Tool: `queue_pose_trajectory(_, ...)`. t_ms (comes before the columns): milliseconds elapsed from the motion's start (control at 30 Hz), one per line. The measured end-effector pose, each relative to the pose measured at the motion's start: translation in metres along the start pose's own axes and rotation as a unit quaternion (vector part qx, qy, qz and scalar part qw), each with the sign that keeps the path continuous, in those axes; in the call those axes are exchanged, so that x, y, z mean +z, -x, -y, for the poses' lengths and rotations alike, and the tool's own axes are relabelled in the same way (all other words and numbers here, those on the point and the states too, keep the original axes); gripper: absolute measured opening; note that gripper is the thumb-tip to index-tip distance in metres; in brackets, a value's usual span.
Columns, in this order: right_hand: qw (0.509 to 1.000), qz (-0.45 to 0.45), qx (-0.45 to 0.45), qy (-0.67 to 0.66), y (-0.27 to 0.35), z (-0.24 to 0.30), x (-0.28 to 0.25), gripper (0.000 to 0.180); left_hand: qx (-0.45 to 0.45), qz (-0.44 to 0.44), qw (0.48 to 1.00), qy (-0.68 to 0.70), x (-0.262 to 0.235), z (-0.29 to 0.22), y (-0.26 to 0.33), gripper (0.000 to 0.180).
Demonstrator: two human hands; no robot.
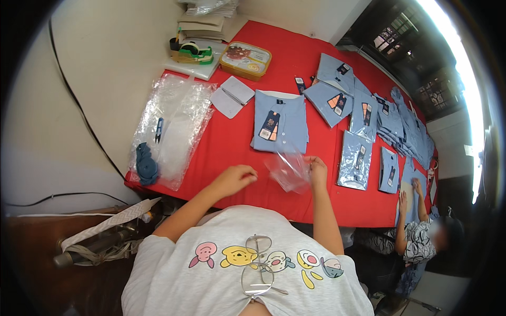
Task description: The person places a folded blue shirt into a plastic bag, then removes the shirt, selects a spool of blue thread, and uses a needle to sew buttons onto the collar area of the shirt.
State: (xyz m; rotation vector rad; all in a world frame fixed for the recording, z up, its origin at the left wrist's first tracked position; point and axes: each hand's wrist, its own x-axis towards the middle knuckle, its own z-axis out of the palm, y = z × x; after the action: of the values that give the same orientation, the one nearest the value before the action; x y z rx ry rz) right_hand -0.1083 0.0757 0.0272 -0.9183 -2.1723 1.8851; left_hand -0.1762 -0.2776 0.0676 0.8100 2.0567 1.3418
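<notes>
A clear plastic bag [289, 171] hangs from my right hand [317, 171], pinched at its right side between closed fingers. To its left, my left hand [236, 179] is empty and open, its fingers loosely bent toward the bag but apart from it. Just beyond the bag lies a folded light-blue shirt [287, 125], collar away from me. A dark hang tag [269, 126] with an orange one beside it rests on the shirt's front. The bag's upper part overlaps the shirt's near edge.
Clear plastic sleeves [182, 124] lie at left, bearing snips [159, 130] and a blue coiled strip [146, 164]. Behind are a spiral notepad [232, 97], a plastic box [245, 60] and a tape dispenser [194, 52]. Folded shirts [354, 159] cover the right, where another person [421, 237] handles fabric.
</notes>
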Motion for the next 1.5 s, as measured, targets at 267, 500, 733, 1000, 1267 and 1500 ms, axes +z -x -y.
queue_pose_trajectory(267, 0.876, 0.022, -0.064, 0.478, -0.011, 0.041, -0.075, 0.038, -0.199, -0.179, 0.937, 0.223, -0.030, 0.059, -0.070, 0.023)
queue_pose_trajectory(500, 0.983, -0.021, -0.076, 0.165, -0.079, 0.032, 0.020, 0.038, -0.238, -0.229, 0.914, 0.235, 0.004, 0.045, -0.130, 0.028)
queue_pose_trajectory(733, 0.989, 0.100, 0.082, -0.078, -0.089, 0.006, 0.020, 0.026, -0.224, -0.237, 0.922, 0.211, 0.007, 0.064, -0.134, 0.026)
queue_pose_trajectory(1000, 0.967, 0.185, 0.102, 0.140, -0.031, 0.023, -0.035, 0.027, -0.195, -0.233, 0.952, 0.048, -0.023, 0.042, -0.112, 0.038)
queue_pose_trajectory(1267, 0.855, 0.133, -0.109, 0.488, -0.017, 0.016, -0.089, 0.043, -0.039, -0.230, 0.926, -0.296, 0.008, -0.012, -0.149, 0.068)
queue_pose_trajectory(1500, 0.980, 0.079, -0.028, 0.182, -0.025, 0.028, 0.002, 0.049, -0.065, -0.203, 0.941, -0.262, -0.025, -0.006, -0.180, 0.043)
